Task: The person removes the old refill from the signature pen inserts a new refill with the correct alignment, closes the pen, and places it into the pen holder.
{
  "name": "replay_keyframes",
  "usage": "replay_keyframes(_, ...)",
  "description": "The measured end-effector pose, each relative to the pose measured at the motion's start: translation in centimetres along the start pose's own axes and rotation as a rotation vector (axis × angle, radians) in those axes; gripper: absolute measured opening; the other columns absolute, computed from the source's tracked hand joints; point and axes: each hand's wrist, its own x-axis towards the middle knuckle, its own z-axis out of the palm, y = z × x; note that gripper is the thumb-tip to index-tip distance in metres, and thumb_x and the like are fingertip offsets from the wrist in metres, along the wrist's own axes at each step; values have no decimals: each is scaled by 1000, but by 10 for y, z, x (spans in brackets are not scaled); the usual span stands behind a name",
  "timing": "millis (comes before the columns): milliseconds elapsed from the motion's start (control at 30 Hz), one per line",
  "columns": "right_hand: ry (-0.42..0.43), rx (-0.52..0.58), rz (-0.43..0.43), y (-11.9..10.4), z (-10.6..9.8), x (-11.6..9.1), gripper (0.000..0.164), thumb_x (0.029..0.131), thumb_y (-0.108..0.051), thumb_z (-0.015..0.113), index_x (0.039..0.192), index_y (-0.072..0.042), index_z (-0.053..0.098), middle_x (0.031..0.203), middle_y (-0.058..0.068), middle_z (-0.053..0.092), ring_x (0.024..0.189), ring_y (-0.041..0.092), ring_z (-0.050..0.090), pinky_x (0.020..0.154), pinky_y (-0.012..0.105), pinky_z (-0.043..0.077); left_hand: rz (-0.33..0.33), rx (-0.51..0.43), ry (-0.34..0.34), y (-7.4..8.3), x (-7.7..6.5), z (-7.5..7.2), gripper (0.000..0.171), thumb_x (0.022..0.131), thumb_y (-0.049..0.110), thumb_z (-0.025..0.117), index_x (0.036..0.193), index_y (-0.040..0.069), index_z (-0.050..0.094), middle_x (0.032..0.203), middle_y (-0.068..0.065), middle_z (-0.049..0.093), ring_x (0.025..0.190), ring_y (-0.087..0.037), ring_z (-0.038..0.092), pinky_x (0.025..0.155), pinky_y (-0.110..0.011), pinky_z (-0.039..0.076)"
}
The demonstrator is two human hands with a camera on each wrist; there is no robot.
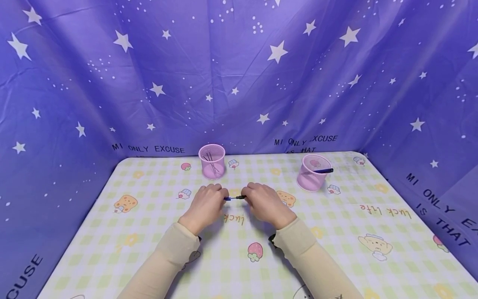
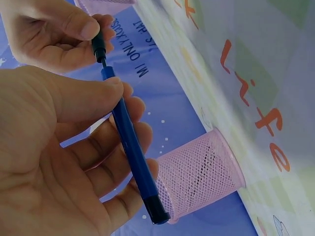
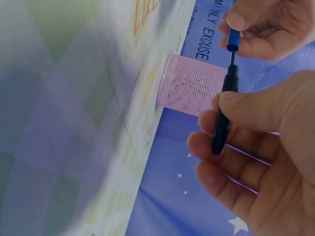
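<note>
Two pinches: left hand (image 1: pixel 207 204) on barrel (image 2: pixel 132 147), right hand (image 1: pixel 265 202) on black grip (image 3: pixel 223 127).
Rod (image 3: pixel 233 58), twelve o'clock: crooked tug could bend it.

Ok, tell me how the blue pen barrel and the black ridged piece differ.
The blue pen barrel has a black end; the black ridged piece looks all black. The barrel looks longer and smooth; the black piece is shorter, ringed near one end. The left hand holds the barrel, the right hand the black piece. Both are slim, with a thin rod spanning the gap between them.
</note>
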Motion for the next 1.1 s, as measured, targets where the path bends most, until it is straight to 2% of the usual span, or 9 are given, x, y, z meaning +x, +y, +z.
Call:
replay_keyframes(567, 8, 12, 10, 3, -1, -1, 13, 85, -5, 67, 96, -13, 69, 86, -1, 61, 80, 18, 61, 73, 35, 51, -18, -20, -29, -6, 0, -9, 10, 80, 5, 72, 86, 11, 68, 78, -1, 58, 75, -22, 58, 66, -35, 42)
replay_keyframes(1100, 17, 18, 14, 6, -1, -1, 12, 85, -6, 67, 95, -13, 68, 85, -3, 60, 77, 17, 61, 70, 34, 51, -28, -34, -22, -12, -1, -11, 11, 78, 4, 73, 87, 11, 69, 79, -2, 60, 76, -23, 59, 67, -36, 43)
